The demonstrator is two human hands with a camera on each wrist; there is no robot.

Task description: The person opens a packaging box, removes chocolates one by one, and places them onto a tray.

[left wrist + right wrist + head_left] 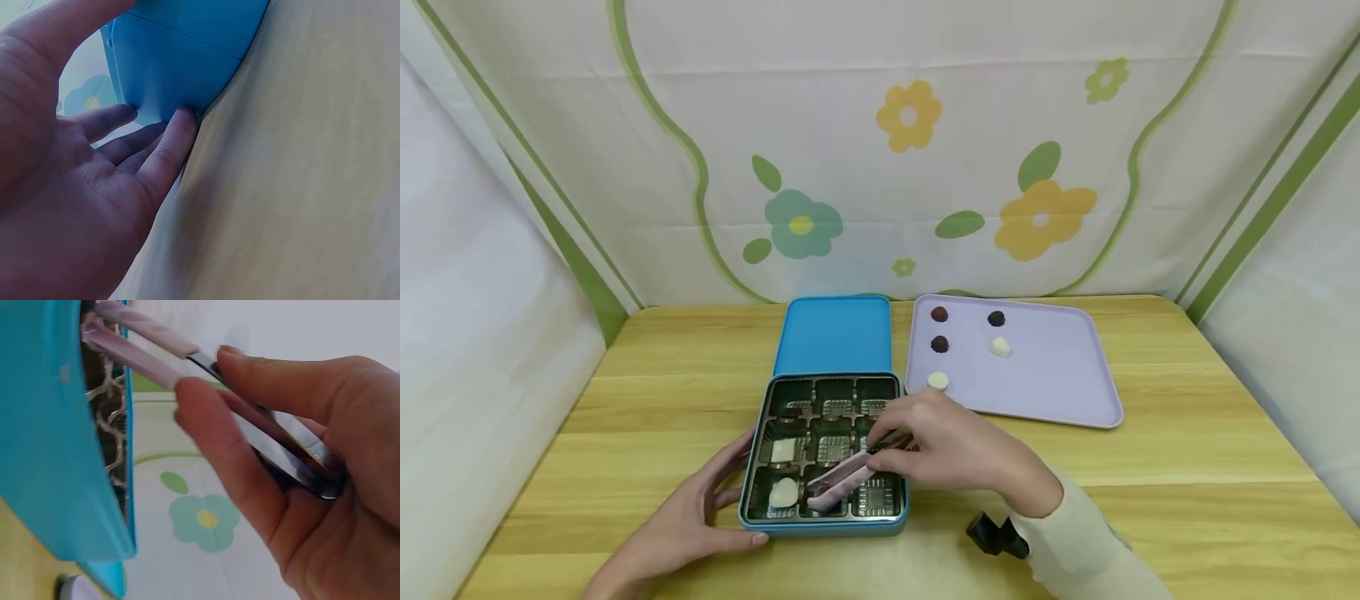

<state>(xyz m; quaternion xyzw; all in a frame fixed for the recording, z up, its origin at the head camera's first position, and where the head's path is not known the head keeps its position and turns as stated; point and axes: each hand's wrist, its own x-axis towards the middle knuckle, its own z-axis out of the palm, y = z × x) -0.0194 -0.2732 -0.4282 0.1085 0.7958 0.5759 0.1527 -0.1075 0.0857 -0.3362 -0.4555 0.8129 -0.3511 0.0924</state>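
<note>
My right hand [936,442] pinches small metal tongs with pink tips [842,482] between thumb and fingers. The tips reach down into the front middle compartment of the blue tin [827,529]; I cannot tell whether they hold anything. My left hand [688,517] steadies the tin at its front left corner, thumb by the front side. In the left wrist view its nearly straight fingers [165,150] press the blue wall near the tabletop. In the left column, a white square chocolate [783,451] lies in the middle compartment and a rounded white chocolate [784,492] in the front one.
The tin's blue lid [835,333] lies behind it. At the back right, a lilac tray [1045,367] bears several dark and white chocolates, including a round white one [937,381] near its left front corner. A small black object [996,535] is by the right sleeve.
</note>
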